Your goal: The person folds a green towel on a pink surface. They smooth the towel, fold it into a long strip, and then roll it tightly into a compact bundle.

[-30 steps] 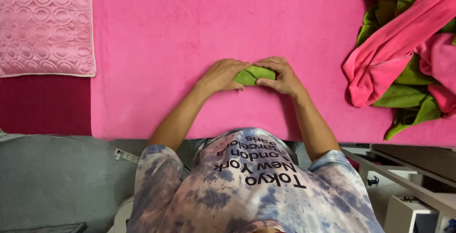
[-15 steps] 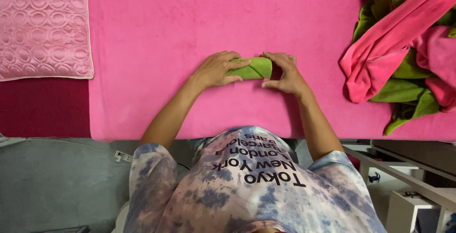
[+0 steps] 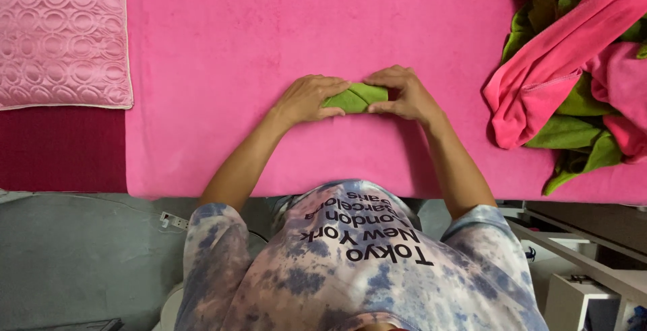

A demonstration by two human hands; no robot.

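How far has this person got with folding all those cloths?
No finished stack shows anywhere in view. In hand: one small green cloth, already folded into a compact bundle, pressed between the left hand and right hand on the pink table cover. Left: a loose heap of pink and green cloths at the right, all unfolded. So most of the work seems to remain.

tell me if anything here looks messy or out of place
Only the heap of pink and green cloths at the right edge of the pink towel-covered table looks untidy, crumpled and tangled. The left hand and right hand press a small folded green cloth that looks neat.
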